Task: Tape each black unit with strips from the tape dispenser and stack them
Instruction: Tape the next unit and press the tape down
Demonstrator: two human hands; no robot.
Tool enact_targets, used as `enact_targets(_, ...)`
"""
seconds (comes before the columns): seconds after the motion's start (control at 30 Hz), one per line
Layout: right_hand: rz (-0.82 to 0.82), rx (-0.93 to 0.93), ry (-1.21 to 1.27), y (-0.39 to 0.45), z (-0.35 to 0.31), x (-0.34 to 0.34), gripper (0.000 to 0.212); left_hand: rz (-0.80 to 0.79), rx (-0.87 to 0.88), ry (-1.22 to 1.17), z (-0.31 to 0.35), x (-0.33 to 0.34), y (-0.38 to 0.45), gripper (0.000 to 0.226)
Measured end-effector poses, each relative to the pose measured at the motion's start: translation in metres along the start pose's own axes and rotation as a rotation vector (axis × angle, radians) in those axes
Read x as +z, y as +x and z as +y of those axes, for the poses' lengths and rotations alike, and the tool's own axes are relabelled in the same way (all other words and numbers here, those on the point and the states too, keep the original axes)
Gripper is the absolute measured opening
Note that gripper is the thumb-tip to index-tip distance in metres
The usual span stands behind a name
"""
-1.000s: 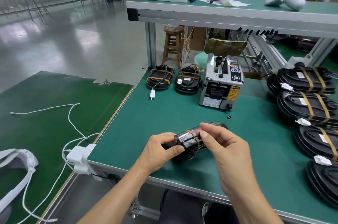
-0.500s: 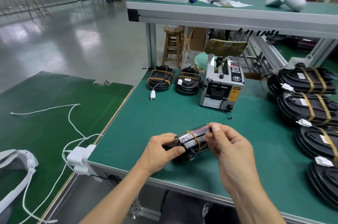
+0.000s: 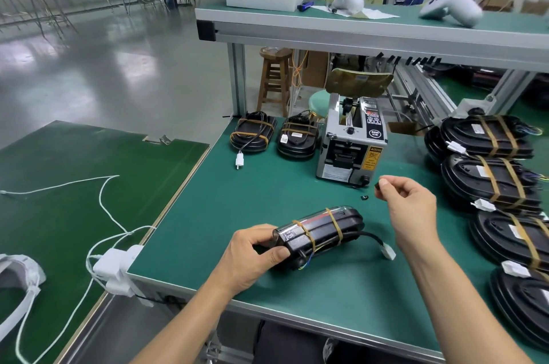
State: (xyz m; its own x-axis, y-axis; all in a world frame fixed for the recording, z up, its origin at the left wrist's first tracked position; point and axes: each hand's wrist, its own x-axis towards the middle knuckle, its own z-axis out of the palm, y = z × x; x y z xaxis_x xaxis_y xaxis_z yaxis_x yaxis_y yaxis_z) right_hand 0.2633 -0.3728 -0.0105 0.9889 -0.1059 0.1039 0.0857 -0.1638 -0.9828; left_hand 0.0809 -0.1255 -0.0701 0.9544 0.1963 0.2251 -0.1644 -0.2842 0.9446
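Black unit (image 3: 320, 234) lies low centre of frame on the green desk (image 3: 267, 200), tipped on its edge, long axis running from lower left up to the right. Two tan tape bands cross it, one near each end; a short cable with a white plug (image 3: 388, 253) trails off its right end onto the desk. Left hand (image 3: 252, 256) grips the unit's left end, thumb underneath, fingers curled over the top. Right hand (image 3: 410, 209) is up and clear of the unit, to the right of centre, thumb and forefinger pinching a small dark piece (image 3: 378, 185); what that piece is cannot be made out. A second dark bit (image 3: 364, 197) lies on the desk just below and left of it. Dispenser (image 3: 352, 144) stands above the unit, upper centre, its mouth facing the viewer; the right hand is the nearer hand to it, sitting just off its lower right corner. Stack of taped units (image 3: 490, 176) runs down the right edge of frame, well apart from the held unit but on the right hand's side. Two more units (image 3: 274, 135) sit left of the dispenser. Judgement: with both bands on, this unit looks ready for the stack, a carry to the right along its own long axis, the left hand alone holding it.
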Motion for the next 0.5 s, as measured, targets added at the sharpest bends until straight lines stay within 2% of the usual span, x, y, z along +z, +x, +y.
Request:
enact_targets(0.17, 0.017, 0.067, -0.297, 0.035, 0.034, 0.009, 0.006, -0.003, -0.007, 0.011, -0.001, 0.0, 0.001, 0.067)
enact_targets(0.5, -0.023, 0.06, -0.402, 0.053, 0.053, 0.016, 0.01, -0.003, -0.019, 0.012, -0.002, -0.001, 0.002, 0.069)
